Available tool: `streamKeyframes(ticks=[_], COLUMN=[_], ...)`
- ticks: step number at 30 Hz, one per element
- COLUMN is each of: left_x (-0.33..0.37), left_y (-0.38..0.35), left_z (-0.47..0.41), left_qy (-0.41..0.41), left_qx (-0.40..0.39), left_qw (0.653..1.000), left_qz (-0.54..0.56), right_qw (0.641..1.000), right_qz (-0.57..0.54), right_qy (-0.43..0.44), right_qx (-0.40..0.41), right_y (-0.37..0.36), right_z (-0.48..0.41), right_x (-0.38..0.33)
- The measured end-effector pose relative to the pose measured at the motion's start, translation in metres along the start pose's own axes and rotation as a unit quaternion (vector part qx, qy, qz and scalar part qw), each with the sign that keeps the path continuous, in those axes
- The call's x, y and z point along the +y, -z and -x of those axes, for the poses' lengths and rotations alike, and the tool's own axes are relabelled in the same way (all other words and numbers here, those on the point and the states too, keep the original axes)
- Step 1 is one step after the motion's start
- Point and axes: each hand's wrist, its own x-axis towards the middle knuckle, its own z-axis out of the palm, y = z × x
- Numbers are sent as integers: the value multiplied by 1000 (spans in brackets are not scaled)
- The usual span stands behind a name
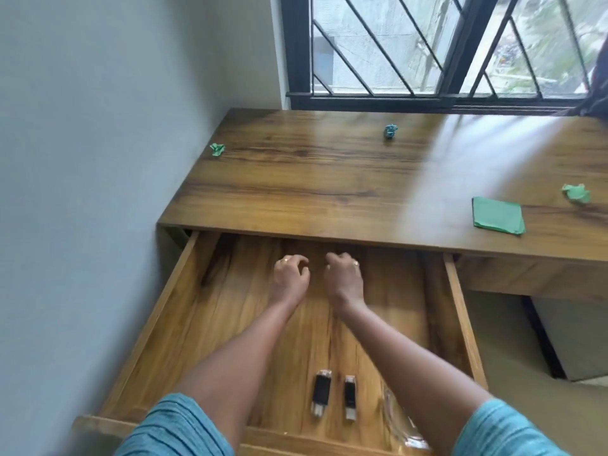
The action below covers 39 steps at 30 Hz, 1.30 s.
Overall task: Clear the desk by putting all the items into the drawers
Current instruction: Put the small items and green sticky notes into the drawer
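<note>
**Both hands deep in the open drawer**

Under a barred window [427, 44], in the corner formed with a pale grey wall [82, 126], stands a wood-grain desk [329, 179] with its wide drawer [184, 324] pulled fully out. On the desktop lie a flat green paper square [497, 214] toward the right, a crumpled green scrap [576, 193] beyond it, another green scrap [217, 149] at the left edge, and a crumpled blue scrap [390, 130] near the window. No writing can be read on anything.

Inside the drawer, two small black items [332, 398] lie side by side near its front, with something clear, perhaps glass [404, 419], just right of them; blur hides what it is. The left hand [291, 274] and right hand [343, 274] hover close together at the drawer's back, fingers loosely curled, apparently holding nothing. Both are well apart from the black items and from the papers on the desktop.
</note>
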Motion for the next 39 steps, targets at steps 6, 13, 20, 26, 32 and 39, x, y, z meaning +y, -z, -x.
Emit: streamKeyframes(ticks=[6, 13, 20, 26, 32, 39], left_x=[-65, -95, -108, -109, -82, 16], left_y=[13, 12, 12, 15, 23, 8], left_z=[50, 77, 86, 86, 67, 32], left_qy=[47, 88, 100, 107, 97, 48], left_qx=[-76, -124, -132, -139, -114, -100], left_qw=[995, 985, 982, 979, 986, 994], left_qz=[-48, -78, -89, -102, -73, 5], right_qw=[978, 963, 965, 964, 969, 965], right_qz=[-129, -146, -60, -8, -110, -109], right_qy=[-132, -190, -185, -172, -205, -228], right_qx=[-98, -123, -178, -205, -80, 73], right_y=[-66, -102, -108, -102, -63, 26], right_z=[102, 148, 161, 160, 119, 52], right_x=[-21, -36, -49, -50, -32, 33])
